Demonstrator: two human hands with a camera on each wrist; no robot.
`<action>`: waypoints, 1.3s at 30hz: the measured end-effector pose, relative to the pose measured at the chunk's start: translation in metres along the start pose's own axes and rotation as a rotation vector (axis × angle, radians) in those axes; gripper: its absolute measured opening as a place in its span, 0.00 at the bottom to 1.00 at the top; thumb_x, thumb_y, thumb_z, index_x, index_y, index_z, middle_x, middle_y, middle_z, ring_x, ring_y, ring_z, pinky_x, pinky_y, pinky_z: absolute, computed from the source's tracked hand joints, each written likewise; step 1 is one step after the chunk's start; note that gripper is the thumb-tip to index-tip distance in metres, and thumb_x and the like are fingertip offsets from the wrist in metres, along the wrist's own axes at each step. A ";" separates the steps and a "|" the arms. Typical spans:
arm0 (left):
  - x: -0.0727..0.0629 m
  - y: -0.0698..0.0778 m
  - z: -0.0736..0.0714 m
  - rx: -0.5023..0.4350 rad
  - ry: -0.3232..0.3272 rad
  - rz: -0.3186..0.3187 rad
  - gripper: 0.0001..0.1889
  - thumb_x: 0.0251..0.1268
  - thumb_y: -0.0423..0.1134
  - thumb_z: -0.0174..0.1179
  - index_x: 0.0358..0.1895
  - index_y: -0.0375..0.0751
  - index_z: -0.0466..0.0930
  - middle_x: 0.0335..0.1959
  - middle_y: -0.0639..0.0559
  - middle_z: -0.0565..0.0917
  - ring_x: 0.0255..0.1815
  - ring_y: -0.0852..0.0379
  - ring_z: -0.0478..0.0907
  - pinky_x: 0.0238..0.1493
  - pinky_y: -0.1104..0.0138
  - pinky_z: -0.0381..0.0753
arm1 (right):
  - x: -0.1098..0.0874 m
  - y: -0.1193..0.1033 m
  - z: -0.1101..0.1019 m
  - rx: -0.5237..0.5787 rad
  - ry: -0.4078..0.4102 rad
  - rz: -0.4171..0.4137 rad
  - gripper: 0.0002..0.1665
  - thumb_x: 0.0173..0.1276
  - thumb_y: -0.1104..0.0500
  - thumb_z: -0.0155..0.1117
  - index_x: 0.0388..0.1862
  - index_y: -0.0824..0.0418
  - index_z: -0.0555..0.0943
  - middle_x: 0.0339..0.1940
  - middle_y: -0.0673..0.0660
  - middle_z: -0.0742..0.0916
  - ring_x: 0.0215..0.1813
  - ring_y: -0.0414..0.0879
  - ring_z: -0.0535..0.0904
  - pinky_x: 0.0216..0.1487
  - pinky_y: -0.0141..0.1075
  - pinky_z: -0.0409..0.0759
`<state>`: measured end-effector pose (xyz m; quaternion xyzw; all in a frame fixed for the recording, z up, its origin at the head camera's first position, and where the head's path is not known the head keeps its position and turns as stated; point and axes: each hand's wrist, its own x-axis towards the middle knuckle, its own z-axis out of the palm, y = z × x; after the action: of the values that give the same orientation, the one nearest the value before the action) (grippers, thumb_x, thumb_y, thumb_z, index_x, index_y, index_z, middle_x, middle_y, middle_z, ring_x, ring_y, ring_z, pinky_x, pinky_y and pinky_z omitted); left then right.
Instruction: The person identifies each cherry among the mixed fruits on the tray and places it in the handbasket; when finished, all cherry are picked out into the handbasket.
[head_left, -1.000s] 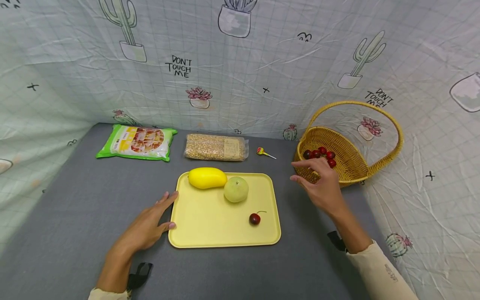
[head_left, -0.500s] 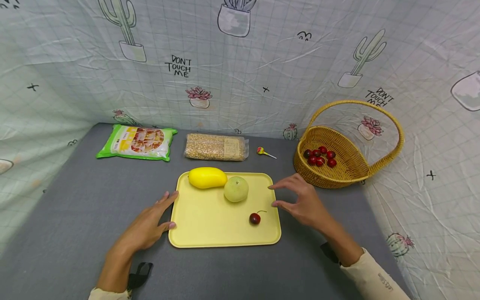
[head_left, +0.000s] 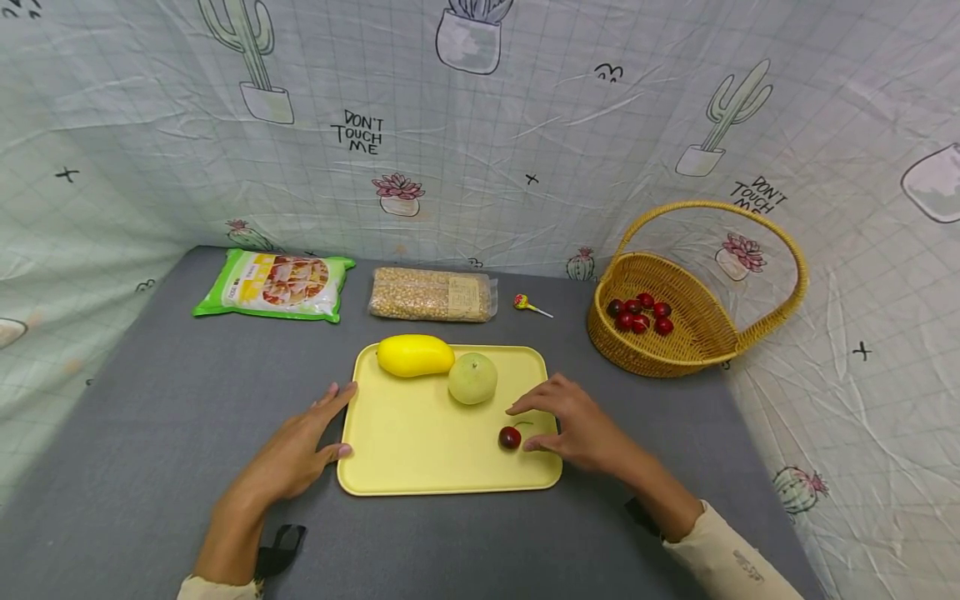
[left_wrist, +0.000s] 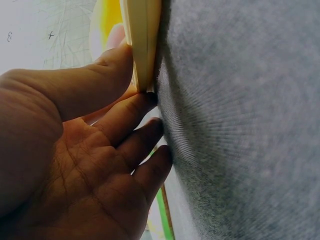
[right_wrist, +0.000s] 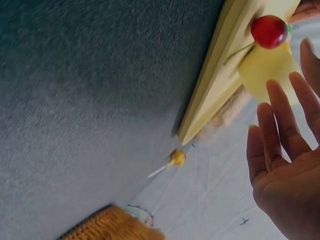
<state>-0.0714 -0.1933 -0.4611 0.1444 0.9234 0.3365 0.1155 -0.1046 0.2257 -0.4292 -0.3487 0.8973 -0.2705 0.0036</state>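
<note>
A dark red cherry (head_left: pixel 509 438) with a thin green stem lies on the right part of the yellow tray (head_left: pixel 420 458). My right hand (head_left: pixel 588 433) hovers over the tray's right edge, thumb and fingers spread apart around the cherry's right side, holding nothing. The right wrist view shows a gap between those fingers and the cherry (right_wrist: pixel 269 31). My left hand (head_left: pixel 292 458) rests against the tray's left edge, its thumb and index fingertips at the rim (left_wrist: pixel 140 45). A yellow mango (head_left: pixel 415 356) and a round pale green fruit (head_left: pixel 472 379) sit at the tray's back.
A wicker basket (head_left: pixel 637 362) with a tall handle stands back right, with several cherries (head_left: pixel 640 313) inside. Along the back lie a green-edged food bag (head_left: pixel 273 285), a clear pack of grains (head_left: pixel 431 294) and a lollipop (head_left: pixel 522 302). A patterned cloth (head_left: pixel 465 158) hangs behind.
My right hand has moved left and toward me, from in front of the basket to beside the cherry on the tray. My left hand and the tray have stayed put.
</note>
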 end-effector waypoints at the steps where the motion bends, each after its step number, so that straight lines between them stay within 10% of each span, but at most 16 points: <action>1: 0.000 0.000 0.000 0.000 0.001 0.003 0.46 0.68 0.33 0.71 0.86 0.40 0.56 0.84 0.26 0.57 0.82 0.22 0.57 0.76 0.28 0.61 | 0.001 0.000 0.002 -0.007 -0.007 -0.005 0.31 0.50 0.57 0.90 0.55 0.50 0.91 0.53 0.46 0.92 0.55 0.44 0.78 0.57 0.46 0.78; 22: 0.000 0.000 0.001 0.007 0.001 0.002 0.46 0.68 0.35 0.72 0.86 0.40 0.56 0.83 0.25 0.57 0.80 0.20 0.59 0.74 0.27 0.62 | 0.006 -0.010 0.021 -0.141 -0.087 0.002 0.21 0.55 0.55 0.87 0.49 0.45 0.93 0.46 0.43 0.91 0.51 0.41 0.77 0.51 0.40 0.74; 39: 0.001 -0.001 0.000 -0.017 -0.016 -0.017 0.47 0.69 0.34 0.70 0.87 0.41 0.54 0.84 0.25 0.54 0.81 0.19 0.56 0.75 0.26 0.60 | 0.003 -0.008 0.005 -0.068 0.079 0.039 0.24 0.54 0.56 0.87 0.52 0.52 0.91 0.45 0.47 0.89 0.49 0.42 0.75 0.50 0.41 0.74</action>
<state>-0.0721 -0.1933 -0.4617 0.1385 0.9207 0.3421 0.1270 -0.1008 0.2161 -0.4288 -0.3200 0.9121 -0.2533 -0.0383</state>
